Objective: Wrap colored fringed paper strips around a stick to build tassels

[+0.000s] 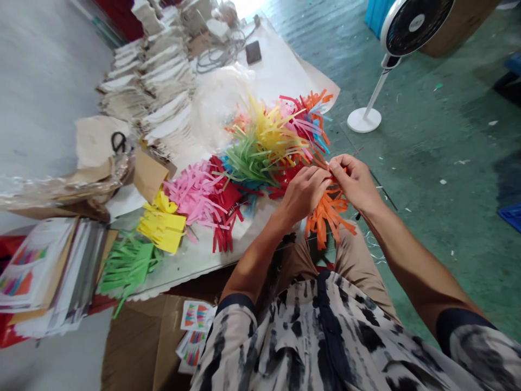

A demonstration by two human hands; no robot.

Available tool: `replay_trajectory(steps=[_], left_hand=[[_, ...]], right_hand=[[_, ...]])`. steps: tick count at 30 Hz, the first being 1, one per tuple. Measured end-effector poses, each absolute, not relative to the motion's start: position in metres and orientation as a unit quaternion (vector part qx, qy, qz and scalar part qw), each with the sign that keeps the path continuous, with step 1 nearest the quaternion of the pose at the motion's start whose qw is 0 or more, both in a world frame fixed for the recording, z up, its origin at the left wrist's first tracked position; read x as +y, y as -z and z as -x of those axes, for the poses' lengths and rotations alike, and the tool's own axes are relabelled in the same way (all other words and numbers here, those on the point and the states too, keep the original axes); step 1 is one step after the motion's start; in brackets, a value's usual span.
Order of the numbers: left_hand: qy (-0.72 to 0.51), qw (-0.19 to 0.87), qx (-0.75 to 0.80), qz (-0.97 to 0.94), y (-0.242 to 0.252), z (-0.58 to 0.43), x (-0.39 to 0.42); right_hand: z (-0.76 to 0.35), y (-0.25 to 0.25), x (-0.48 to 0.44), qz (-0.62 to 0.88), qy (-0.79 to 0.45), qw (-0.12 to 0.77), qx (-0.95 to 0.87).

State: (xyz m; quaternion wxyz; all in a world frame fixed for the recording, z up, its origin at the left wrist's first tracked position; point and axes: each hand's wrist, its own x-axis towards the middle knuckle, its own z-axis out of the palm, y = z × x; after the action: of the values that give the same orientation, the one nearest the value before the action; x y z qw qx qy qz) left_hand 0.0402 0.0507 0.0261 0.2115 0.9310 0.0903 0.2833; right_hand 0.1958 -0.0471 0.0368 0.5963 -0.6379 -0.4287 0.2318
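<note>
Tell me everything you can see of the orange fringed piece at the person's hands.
The orange fringed piece looks like thin paper, cut into many narrow strips that splay loosely downward, some slightly curled. It shows at the table's near edge, above the lap. The left hand closes over its upper end, largely hiding it; the right hand pinches close by, exactly what being unclear.

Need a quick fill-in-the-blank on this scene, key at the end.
1. The fringe spreading below the left hand and right hand, toward the lap, is ____.
2. Between the bright green fringe and the pink fringe lies a ____ fringe.
3. The fan has a round ____ base on the floor.

Missing words: orange; yellow; white.
</note>
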Motion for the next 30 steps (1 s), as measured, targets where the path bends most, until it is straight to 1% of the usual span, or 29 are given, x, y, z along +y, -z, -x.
replay_trajectory(steps=[2,5,8,11,15,17,18,19,21,23,25,27,30], left_hand=[[-0.288,0.257,0.112,-0.916,-0.018,-0.041,0.046],[-0.262,0.299,0.125,-0.909,-0.008,-0.042,0.039],[-0.24,0.33,0.143,-0.902,-0.004,-0.043,0.034],[-0.232,0.393,0.138,-0.879,-0.008,-0.046,0.033],[-0.195,0.551,0.097,-0.806,-0.021,-0.046,0.052],[-0.224,0.578,0.105,-0.778,-0.03,-0.046,0.072],[-0.251,0.557,0.119,-0.782,-0.035,-0.047,0.083],[-0.274,0.514,0.132,-0.802,-0.039,-0.049,0.096],[-0.289,0.379,0.145,-0.867,-0.045,-0.056,0.12],[-0.259,0.235,0.137,-0.927,-0.046,-0.066,0.141],[-0.218,0.143,0.127,-0.957,-0.043,-0.075,0.158],[-0.203,0.096,0.126,-0.966,-0.038,-0.079,0.171],[-0.219,0.082,0.134,-0.963,-0.036,-0.074,0.185]], right_hand=[[-0.195,-0.037,-0.049,0.659,-0.173,0.58,-0.447],[-0.194,-0.04,-0.055,0.69,-0.097,0.55,-0.46],[-0.193,-0.044,-0.06,0.699,-0.072,0.544,-0.459],[-0.194,-0.044,-0.058,0.68,-0.081,0.588,-0.43],[-0.205,-0.035,-0.048,0.631,-0.154,0.677,-0.346],[-0.213,-0.029,-0.044,0.621,-0.175,0.694,-0.321],[-0.217,-0.026,-0.042,0.62,-0.181,0.694,-0.317],[-0.219,-0.023,-0.041,0.621,-0.185,0.692,-0.317],[-0.223,-0.016,-0.038,0.627,-0.197,0.68,-0.326],[-0.224,-0.01,-0.035,0.632,-0.208,0.67,-0.329],[-0.224,-0.004,-0.032,0.636,-0.213,0.667,-0.324],[-0.224,0.0,-0.031,0.638,-0.219,0.665,-0.321],[-0.224,0.004,-0.03,0.642,-0.233,0.657,-0.32]])
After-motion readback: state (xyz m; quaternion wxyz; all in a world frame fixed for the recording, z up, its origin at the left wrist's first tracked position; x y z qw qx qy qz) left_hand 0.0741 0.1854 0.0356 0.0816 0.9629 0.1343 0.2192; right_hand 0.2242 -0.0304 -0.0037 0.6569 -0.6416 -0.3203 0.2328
